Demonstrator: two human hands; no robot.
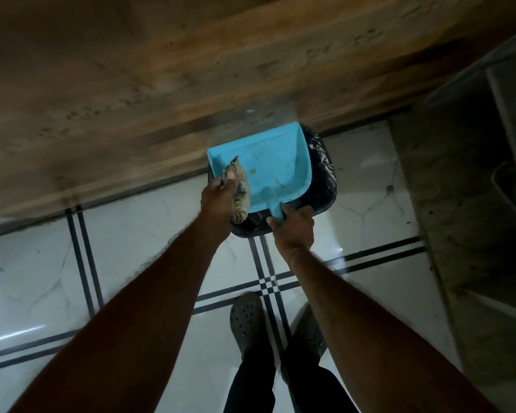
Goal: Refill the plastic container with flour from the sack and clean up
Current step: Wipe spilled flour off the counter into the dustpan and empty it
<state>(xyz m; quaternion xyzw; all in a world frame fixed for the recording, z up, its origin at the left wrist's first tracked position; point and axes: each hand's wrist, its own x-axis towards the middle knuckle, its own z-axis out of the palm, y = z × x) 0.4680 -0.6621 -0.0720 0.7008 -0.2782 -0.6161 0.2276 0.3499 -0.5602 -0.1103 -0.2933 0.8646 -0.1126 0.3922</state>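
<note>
- The dustpan (265, 162) is smooth light-blue plastic, a shallow scoop with raised side walls and a short tapered handle; a few yellowish specks and faint smears mark its inner face.
- It is held tilted over a dark, round bin (322, 174) lined with a crinkled black bag that is streaked with pale dust along its rim. What lies inside the bin is too dark to tell.
- A crumpled cloth (239, 186), brownish and striped with a rough, worn texture, lies against the left side of the pan's inner face, its lower end hanging past the pan's back edge.
- The left hand (221, 195) is bunched around the cloth, fingers curled closed on it, pressing it to the pan; the forearm reaches straight forward.
- The right hand (294, 223) is wrapped around the dustpan handle from below, thumb on the left side of the handle, fingers closed on it.
- The bin stands on a floor (131, 234) of glossy white marbled tiles with double black border lines, close against a brown wood-grain panel (131, 84).
- A grey concrete-looking structure (459, 174) rises to the right.
- Below, dark trousers and grey perforated clogs (248, 320) are visible.
- The flour sack and plastic container are outside the view.
</note>
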